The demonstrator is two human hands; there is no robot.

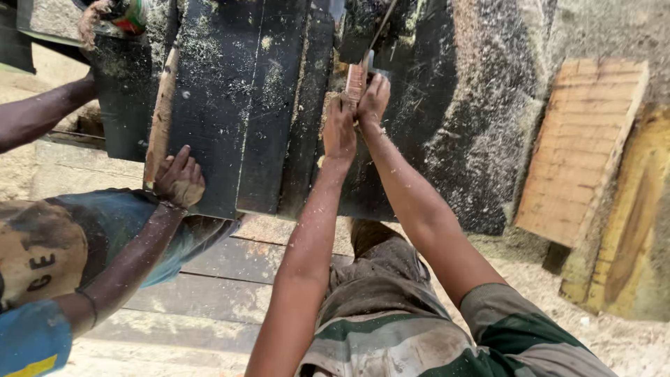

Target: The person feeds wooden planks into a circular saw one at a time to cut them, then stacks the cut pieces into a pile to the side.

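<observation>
A small reddish wooden block (356, 82) rests on the dark, sawdust-covered saw table (216, 105). My left hand (339, 130) and my right hand (373, 101) both press on it from the near side, fingers closed around its end. A thin saw blade (382, 24) runs up from the block at the table's far edge. The block's far end is hidden by my fingers.
A co-worker stands at the left with one hand (179, 178) on a long wooden strip (160, 115) on the table. Stacked wooden planks (583, 146) lean at the right. Sawdust covers the floor (628, 342), and dark boards (230, 272) lie below the table.
</observation>
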